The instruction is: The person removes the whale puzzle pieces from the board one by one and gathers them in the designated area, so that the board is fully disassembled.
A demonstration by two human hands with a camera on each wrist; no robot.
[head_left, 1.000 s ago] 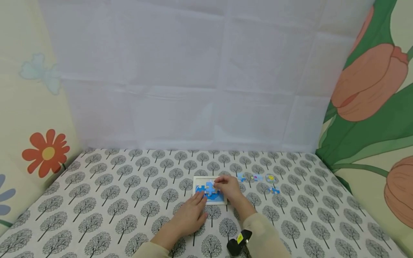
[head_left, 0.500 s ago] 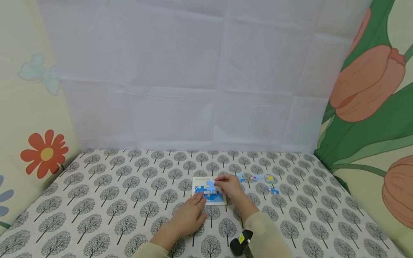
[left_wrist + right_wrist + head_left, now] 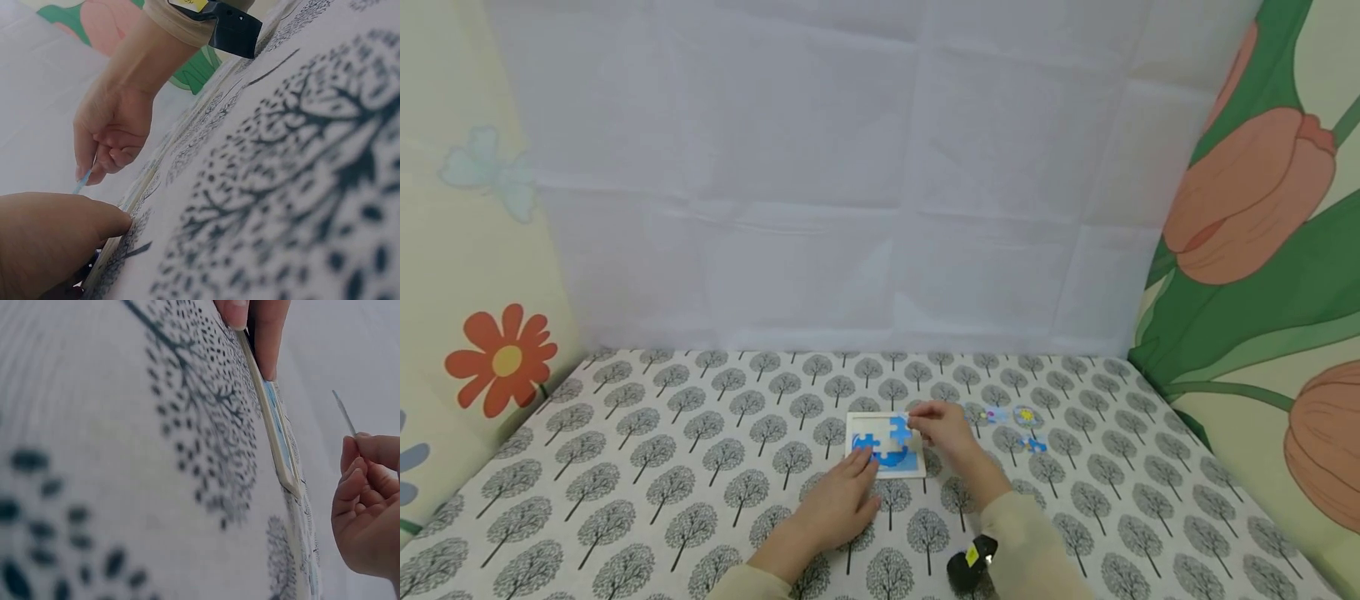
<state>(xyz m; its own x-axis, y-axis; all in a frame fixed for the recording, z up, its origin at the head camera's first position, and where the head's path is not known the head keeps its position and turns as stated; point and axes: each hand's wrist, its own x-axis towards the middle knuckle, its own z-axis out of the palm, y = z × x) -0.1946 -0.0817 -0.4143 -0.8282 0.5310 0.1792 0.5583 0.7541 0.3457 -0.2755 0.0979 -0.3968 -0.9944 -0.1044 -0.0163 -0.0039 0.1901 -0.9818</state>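
A blue jigsaw piece [image 3: 900, 430] is pinched between the thumb and fingertips of my right hand [image 3: 945, 429], over the right part of a small puzzle tray [image 3: 851, 427]. In the right wrist view, the piece [image 3: 344, 412] stands on edge above the level of the tray [image 3: 275, 437]. The left wrist view catches just a thin blue sliver of the piece [image 3: 82, 181] below the right fingertips. My left hand [image 3: 844, 500] rests with its fingers straight on the tray's lower left edge. Blue pieces [image 3: 891, 459] lie inside the tray along its bottom and left.
To the right of the tray lie loose jigsaw pieces: one with a yellow sun [image 3: 1025, 415], a blue one [image 3: 1034, 445] and a pale one with pink [image 3: 994, 415]. A tree-print cloth [image 3: 700, 467] covers the table, with a white sheet [image 3: 820, 208] hanging behind.
My right hand has shifted slightly right, carrying the blue jigsaw piece from over the tray's middle to its right side. The left hand stays on the tray edge.
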